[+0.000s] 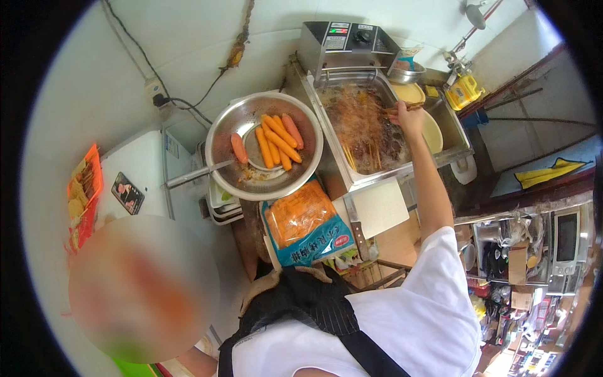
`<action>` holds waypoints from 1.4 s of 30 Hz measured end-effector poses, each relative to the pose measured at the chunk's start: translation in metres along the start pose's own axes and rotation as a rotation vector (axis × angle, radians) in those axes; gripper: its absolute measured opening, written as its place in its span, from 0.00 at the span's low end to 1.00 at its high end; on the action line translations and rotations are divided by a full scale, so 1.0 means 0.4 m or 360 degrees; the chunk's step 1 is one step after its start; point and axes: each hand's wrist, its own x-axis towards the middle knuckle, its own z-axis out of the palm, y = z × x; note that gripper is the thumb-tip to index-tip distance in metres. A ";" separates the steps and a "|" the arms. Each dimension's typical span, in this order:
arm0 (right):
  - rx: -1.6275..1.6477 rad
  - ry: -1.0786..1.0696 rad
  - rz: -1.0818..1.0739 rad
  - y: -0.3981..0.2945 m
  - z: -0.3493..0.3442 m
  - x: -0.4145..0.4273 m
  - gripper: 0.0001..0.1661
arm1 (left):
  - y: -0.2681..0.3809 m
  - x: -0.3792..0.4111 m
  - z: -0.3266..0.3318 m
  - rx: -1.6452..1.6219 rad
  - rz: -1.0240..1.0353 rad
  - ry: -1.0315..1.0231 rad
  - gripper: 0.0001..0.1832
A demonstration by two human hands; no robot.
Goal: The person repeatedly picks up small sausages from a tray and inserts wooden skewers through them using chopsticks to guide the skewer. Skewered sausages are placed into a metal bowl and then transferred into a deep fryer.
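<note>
My right hand (401,118) grips brown wooden sticks (406,108), seemingly chopsticks, at the right rim of an electric deep fryer (349,184). Their lower ends reach over bubbling oil (351,113), where several skewers (374,153) lie in foam. The food on them is blurred by the bubbles. My left hand is out of view; only part of that forearm (200,362) shows at the bottom. Left of the fryer, a perforated steel basin (221,118) holds several orange sausages (280,134) and pinkish ones (239,148). A metal handle (188,176) rests across its left rim.
A blue food packet (311,231) with writing lies before me, beside a knife (358,231) and a white cutting board (380,207). A sink (454,122) and yellow bottle (464,92) stand right. A phone (127,193) lies left. A large blurred patch hides the lower left.
</note>
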 end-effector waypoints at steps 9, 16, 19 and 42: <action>0.0304 -0.0241 0.0117 -0.083 -0.064 -0.027 0.16 | 0.070 -0.040 0.130 0.0201 -0.0116 -0.0175 0.15; 0.0001 -0.0061 0.0068 -0.034 -0.047 0.048 0.15 | 0.051 -0.047 0.197 -0.0056 -0.0225 -0.0117 0.17; 0.0016 -0.0108 0.0168 0.020 -0.015 0.073 0.15 | 0.057 -0.059 0.223 0.0059 -0.0228 -0.0048 0.18; -0.0143 -0.0059 0.0019 0.059 0.011 0.136 0.19 | 0.068 -0.059 0.267 0.0010 -0.0280 -0.0156 0.20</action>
